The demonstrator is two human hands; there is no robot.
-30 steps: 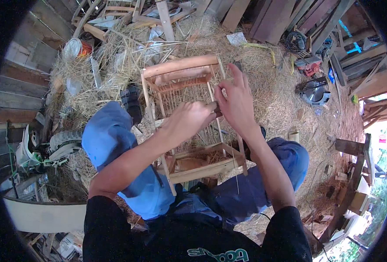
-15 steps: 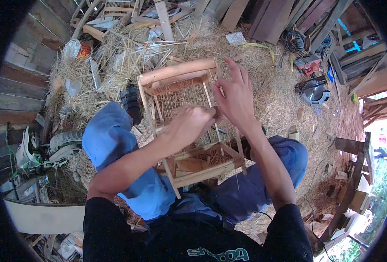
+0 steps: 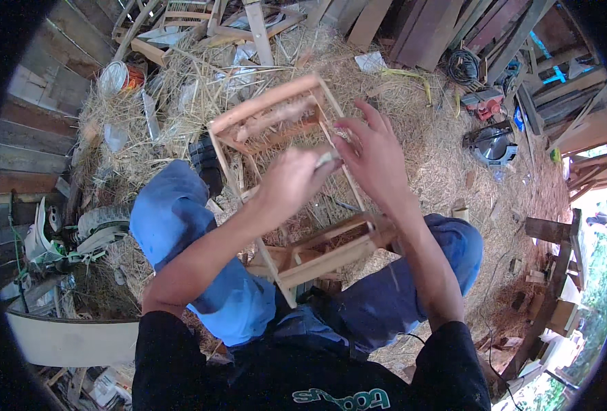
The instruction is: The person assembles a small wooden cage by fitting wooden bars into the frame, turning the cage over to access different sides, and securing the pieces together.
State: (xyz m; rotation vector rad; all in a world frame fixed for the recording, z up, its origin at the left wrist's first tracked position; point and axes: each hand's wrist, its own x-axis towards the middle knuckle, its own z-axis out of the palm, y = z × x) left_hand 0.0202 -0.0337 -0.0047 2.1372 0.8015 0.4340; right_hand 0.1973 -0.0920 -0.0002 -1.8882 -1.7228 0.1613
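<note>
I sit on the straw (image 3: 447, 171) with the wooden frame (image 3: 296, 198) between my knees, its far end tilted away from me and its near end resting against my legs. My left hand (image 3: 289, 181) is curled shut over the middle of the frame, and its fingers pinch a pale strand (image 3: 325, 159) at the right rail; how much of the strand runs below my hand I cannot tell. My right hand (image 3: 375, 157) is just beside it, touching the same rail, with the fingers spread apart and the thumb near the strand, so this hand clamps nothing. I judge that I am weaving or tying the strand across the frame. To do this well, I think I must keep the strand tight with the left hand while the right hand guides it around the rail, and I must hold the frame steady with my knees so that it does not twist. If the strand goes slack, the row could sit loose. Counting what I see: one frame, one strand in my fingers, two hands and two knees in blue trousers (image 3: 180, 226). Well apart, on the right, lie one circular saw (image 3: 489, 142) and one red tool (image 3: 485, 103), and many planks (image 3: 413, 24) lean at the far side.
</note>
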